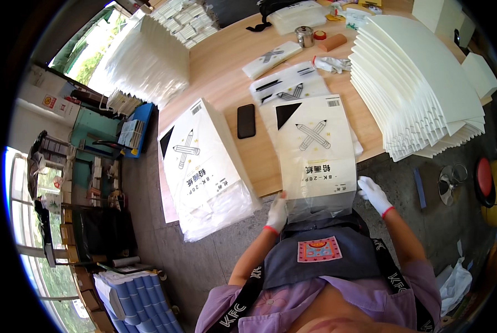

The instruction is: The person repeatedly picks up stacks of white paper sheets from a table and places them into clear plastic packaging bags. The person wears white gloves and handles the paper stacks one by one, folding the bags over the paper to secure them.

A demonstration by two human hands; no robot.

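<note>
Rightward of the phone (246, 121) lay the pack (315, 164), long axis running near to far. The left hand (277, 213), nearer the phone, touched the pack's edge, pinch unclear; the right hand (375, 195), farther, was loosely spread.

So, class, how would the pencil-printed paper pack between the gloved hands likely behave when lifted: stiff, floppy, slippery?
The paper pack would probably stay fairly flat, since its printed face lies smooth, but might bow if lifted by one end. Its clear plastic end looks thin and wrinkled, so would likely flop; its sheen suggests it could slip.
</note>
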